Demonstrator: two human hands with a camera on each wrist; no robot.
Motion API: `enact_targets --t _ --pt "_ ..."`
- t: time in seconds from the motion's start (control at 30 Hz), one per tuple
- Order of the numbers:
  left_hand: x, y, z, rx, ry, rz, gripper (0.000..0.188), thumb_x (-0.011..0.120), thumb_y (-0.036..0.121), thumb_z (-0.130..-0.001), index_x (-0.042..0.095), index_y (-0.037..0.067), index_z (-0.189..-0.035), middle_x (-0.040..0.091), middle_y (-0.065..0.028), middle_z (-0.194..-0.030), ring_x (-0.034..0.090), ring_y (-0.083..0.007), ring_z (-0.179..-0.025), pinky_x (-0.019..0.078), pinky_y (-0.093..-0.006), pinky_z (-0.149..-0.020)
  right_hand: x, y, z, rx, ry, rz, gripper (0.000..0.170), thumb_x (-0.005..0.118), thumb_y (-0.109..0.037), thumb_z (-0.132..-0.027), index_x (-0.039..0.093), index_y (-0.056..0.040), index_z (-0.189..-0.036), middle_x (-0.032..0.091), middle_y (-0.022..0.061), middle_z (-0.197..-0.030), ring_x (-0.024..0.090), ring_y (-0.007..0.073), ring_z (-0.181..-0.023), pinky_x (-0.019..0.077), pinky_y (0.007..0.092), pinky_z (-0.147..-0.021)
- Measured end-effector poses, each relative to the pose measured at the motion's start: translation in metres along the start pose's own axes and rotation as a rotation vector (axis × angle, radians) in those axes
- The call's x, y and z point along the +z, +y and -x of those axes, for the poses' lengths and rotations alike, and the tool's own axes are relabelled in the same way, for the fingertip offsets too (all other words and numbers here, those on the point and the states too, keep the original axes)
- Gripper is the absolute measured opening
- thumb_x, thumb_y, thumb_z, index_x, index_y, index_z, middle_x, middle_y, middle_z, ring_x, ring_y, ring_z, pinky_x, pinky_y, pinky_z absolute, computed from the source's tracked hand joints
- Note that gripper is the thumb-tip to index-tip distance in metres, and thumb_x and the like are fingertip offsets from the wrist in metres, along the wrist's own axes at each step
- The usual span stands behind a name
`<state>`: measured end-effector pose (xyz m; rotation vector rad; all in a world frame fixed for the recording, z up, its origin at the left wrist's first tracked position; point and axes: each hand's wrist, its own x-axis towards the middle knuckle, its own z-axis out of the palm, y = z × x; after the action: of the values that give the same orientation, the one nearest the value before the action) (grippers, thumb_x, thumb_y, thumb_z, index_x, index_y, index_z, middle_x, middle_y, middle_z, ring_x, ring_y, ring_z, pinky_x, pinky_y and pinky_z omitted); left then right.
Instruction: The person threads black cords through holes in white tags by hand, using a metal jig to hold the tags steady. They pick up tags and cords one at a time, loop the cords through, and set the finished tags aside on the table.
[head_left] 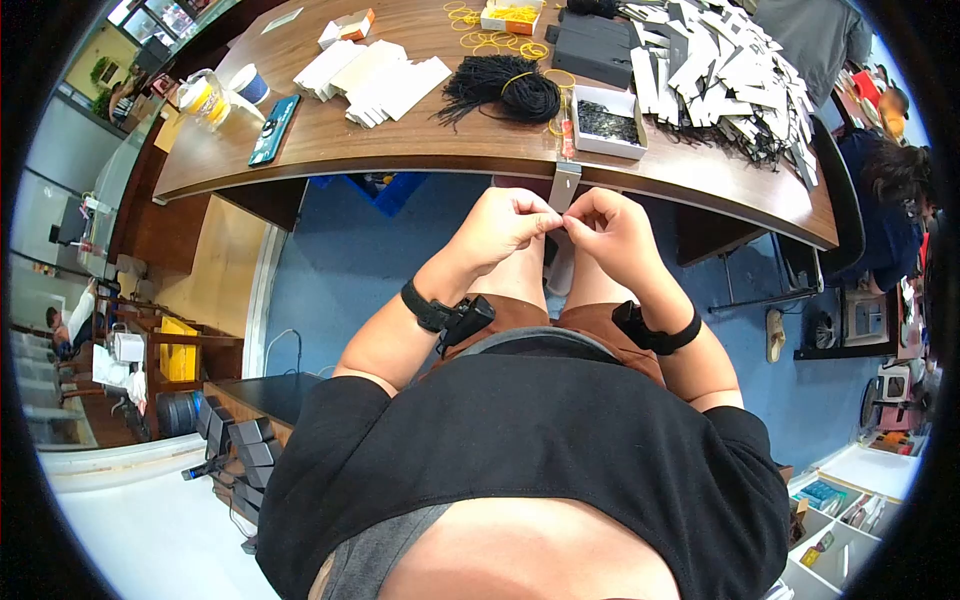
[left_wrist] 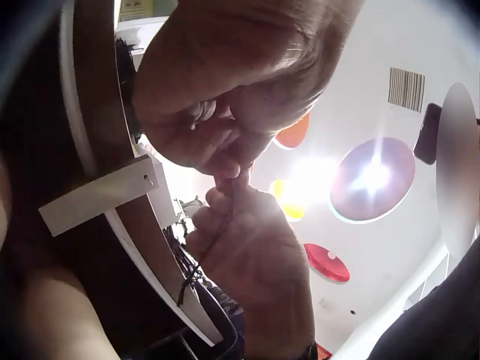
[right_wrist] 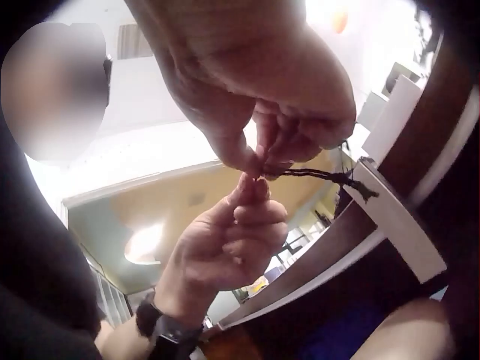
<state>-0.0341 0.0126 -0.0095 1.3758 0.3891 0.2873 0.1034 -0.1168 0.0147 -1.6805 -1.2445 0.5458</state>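
Note:
My left hand (head_left: 498, 232) and right hand (head_left: 612, 235) meet fingertip to fingertip over my lap, just before the table edge. A thin black cord (right_wrist: 311, 173) runs out from the right hand's pinched thumb and fingers, its doubled strands ending in a knotted tail. Left thumb and fingers pinch at the same spot, mostly covering the cord's end there. Beyond the hands, a pale hang tag (left_wrist: 97, 196) with a small hole near one end juts past the table edge; its face looks grey in the head view.
On the wooden table (head_left: 400, 145) lie a black cord bundle (head_left: 505, 88), an open white box (head_left: 608, 122) of black pieces, a large heap of white tags (head_left: 715, 75) and stacked white strips (head_left: 370, 80). Yellow bands, a cup (head_left: 249, 84) and a teal box (head_left: 273, 130) sit farther off.

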Motion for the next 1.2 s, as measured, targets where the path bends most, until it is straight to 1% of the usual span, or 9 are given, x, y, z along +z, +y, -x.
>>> enact_targets --t 0.27,0.4,0.57,0.67,0.77,0.8,0.87,1.0,1.2 --pt "0.002 -0.01 -0.019 0.188 0.108 -0.645 0.014 0.066 0.012 -0.079 0.066 -0.003 -0.082 0.064 -0.0081 -0.071 0.058 -0.0123 -0.065 0.0461 -0.0265 -0.06 0.003 0.047 -0.013 0.225 0.09 -0.851 0.002 0.057 -0.005 -0.083 0.059 -0.0039 -0.084 0.06 0.0033 -0.077 0.047 0.005 -0.054 0.037 0.0185 -0.049" --pt "-0.014 -0.029 -0.041 0.375 0.326 -0.941 0.021 0.063 0.017 -0.079 0.068 0.0 -0.09 0.064 -0.0162 -0.075 0.064 -0.0235 -0.069 0.0474 -0.0325 -0.063 0.009 0.065 -0.027 0.297 0.202 -0.606 0.007 0.056 -0.009 -0.086 0.059 -0.0028 -0.084 0.058 0.0014 -0.066 0.044 0.0046 -0.047 0.0343 0.0177 -0.044" --pt "-0.018 -0.063 -0.056 0.175 0.14 -0.508 0.024 0.06 0.02 -0.087 0.068 -0.002 -0.094 0.066 -0.011 -0.083 0.059 -0.0146 -0.073 0.0457 -0.0287 -0.067 0.03 0.087 -0.023 0.455 0.134 -0.571 0.013 0.057 -0.015 -0.088 0.062 -0.0046 -0.083 0.056 -0.0007 -0.061 0.044 0.0043 -0.047 0.032 0.0178 -0.042" --pt "-0.01 -0.081 -0.061 0.31 0.136 -0.374 0.023 0.06 0.02 -0.087 0.068 0.0 -0.095 0.065 -0.0096 -0.085 0.058 -0.015 -0.076 0.0449 -0.0282 -0.068 0.035 0.093 -0.019 0.609 0.007 -0.733 0.01 0.06 -0.013 -0.085 0.062 -0.0042 -0.082 0.057 -0.0008 -0.064 0.046 0.0055 -0.05 0.0359 0.0196 -0.044" --pt "-0.007 -0.079 -0.059 0.315 0.194 -0.511 0.02 0.06 0.019 -0.086 0.069 0.002 -0.092 0.062 -0.0093 -0.079 0.058 -0.0178 -0.079 0.0445 -0.0294 -0.071 0.042 0.109 -0.019 0.299 0.208 -0.278 0.009 0.062 -0.009 -0.082 0.062 -0.0014 -0.087 0.059 0.0023 -0.068 0.052 0.0105 -0.056 0.044 0.0241 -0.053" --pt "-0.007 -0.079 -0.06 0.339 0.21 -0.55 0.019 0.061 0.018 -0.085 0.069 0.002 -0.091 0.061 -0.0092 -0.077 0.058 -0.0184 -0.079 0.0446 -0.0297 -0.071 0.036 0.101 -0.02 -0.07 0.427 0.081 0.015 0.063 -0.006 -0.079 0.063 -0.0024 -0.094 0.06 0.0069 -0.078 0.057 0.017 -0.066 0.0477 0.0279 -0.064" --pt "-0.006 -0.079 -0.061 0.356 0.225 -0.573 0.018 0.061 0.017 -0.085 0.069 0.003 -0.091 0.061 -0.0096 -0.078 0.058 -0.0191 -0.078 0.0445 -0.0301 -0.072 0.022 0.046 -0.014 -0.068 0.528 0.19 0.021 0.064 -0.005 -0.077 0.064 -0.0064 -0.098 0.059 0.0094 -0.09 0.059 0.0226 -0.071 0.0485 0.0313 -0.066" --pt "-0.002 -0.081 -0.06 0.383 0.246 -0.558 0.017 0.061 0.016 -0.084 0.069 0.002 -0.089 0.06 -0.0095 -0.078 0.057 -0.0182 -0.074 0.0446 -0.0301 -0.07 0.018 0.058 -0.022 -0.553 0.456 0.61 0.027 0.067 -0.005 -0.071 0.065 -0.0084 -0.098 0.058 0.0081 -0.093 0.059 0.0264 -0.077 0.0489 0.0363 -0.068" --pt "-0.001 -0.078 -0.058 0.25 0.228 -0.489 0.017 0.061 0.014 -0.084 0.068 0.001 -0.091 0.058 -0.0093 -0.077 0.057 -0.0177 -0.071 0.0451 -0.0295 -0.066 0.024 0.061 -0.026 -0.505 0.456 0.507 0.022 0.068 -0.005 -0.07 0.063 -0.0051 -0.091 0.059 0.0095 -0.087 0.059 0.0273 -0.078 0.0487 0.0356 -0.068"
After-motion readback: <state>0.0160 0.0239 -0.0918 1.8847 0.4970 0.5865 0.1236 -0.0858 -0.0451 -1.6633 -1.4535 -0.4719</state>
